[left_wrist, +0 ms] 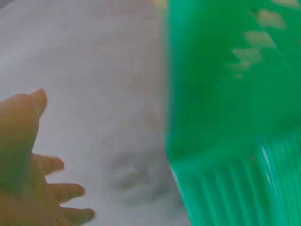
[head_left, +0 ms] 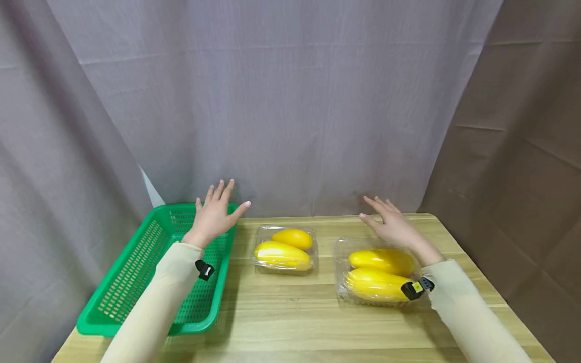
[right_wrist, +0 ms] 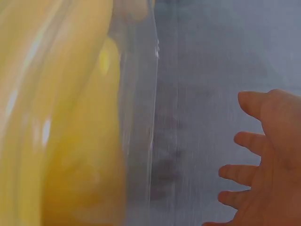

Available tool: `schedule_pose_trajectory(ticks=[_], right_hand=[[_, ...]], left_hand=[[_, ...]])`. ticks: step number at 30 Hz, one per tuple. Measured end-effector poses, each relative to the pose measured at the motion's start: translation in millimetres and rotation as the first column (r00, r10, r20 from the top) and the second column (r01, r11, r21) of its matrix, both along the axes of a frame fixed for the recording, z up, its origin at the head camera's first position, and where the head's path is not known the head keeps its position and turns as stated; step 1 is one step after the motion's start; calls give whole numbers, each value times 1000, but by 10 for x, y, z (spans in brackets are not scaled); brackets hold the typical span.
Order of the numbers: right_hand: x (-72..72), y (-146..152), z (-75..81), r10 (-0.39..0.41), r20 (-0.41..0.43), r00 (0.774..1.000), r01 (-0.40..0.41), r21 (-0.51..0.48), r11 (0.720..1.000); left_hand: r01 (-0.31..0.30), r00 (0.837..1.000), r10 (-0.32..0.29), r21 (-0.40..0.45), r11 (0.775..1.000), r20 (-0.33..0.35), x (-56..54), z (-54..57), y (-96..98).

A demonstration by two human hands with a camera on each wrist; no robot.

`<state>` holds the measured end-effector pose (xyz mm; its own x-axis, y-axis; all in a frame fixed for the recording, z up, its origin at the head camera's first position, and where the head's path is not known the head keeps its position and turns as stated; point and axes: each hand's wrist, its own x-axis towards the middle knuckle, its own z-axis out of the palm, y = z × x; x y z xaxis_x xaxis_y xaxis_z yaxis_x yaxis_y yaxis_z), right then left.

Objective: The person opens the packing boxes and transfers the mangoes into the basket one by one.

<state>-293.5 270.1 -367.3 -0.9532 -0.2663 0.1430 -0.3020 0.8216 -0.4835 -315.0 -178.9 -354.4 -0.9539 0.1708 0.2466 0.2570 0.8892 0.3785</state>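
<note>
My left hand [head_left: 212,217], fingers spread, hovers over the far right part of a green plastic basket [head_left: 221,282] and holds nothing. On the right, my right hand [head_left: 391,225] is also spread and free, above the back edge of a larger clear plastic box [head_left: 341,272]. Inside that box lie two long, smooth yellow fruits [head_left: 374,286], mango-like in shape. A smaller clear box [head_left: 260,231] between the hands contains two similar yellow fruits [head_left: 282,255]. The left wrist view shows the basket wall [left_wrist: 211,94] beside the left hand; the right one shows yellow fruit [right_wrist: 89,141] through clear plastic.
The wooden table [head_left: 281,317] carries the basket at its left and both boxes at the middle and right. A grey curtain [head_left: 308,111] hangs right behind the table's back edge, and a brownish one [head_left: 522,176] along the right side.
</note>
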Motion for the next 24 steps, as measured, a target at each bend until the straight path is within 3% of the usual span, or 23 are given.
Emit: schedule_pose_trajectory(ticks=[5,10,14,18,21,24], right_hand=[[85,299,6,-13,37,999,14,-31,999],[285,674,-48,-60,106,993,67,-59,996],[427,950,-95,-97,162,982,108,-59,992],[559,1160,-166,-122,189,974,136,-61,989],[673,1285,-248,-140,202,969,156,-64,986],[795,1379,-334,-144,213,966,164,-77,983]], left_hand=[[53,998,-55,97,994,24,150,190,191],[123,992,-123,89,988,3,123,395,481],[158,987,-159,120,980,-3,67,540,820],[210,977,-210,190,959,-19,114,680,1275],[286,957,-287,236,929,-31,215,700,1628],[362,930,-366,258,896,-31,334,610,1943]])
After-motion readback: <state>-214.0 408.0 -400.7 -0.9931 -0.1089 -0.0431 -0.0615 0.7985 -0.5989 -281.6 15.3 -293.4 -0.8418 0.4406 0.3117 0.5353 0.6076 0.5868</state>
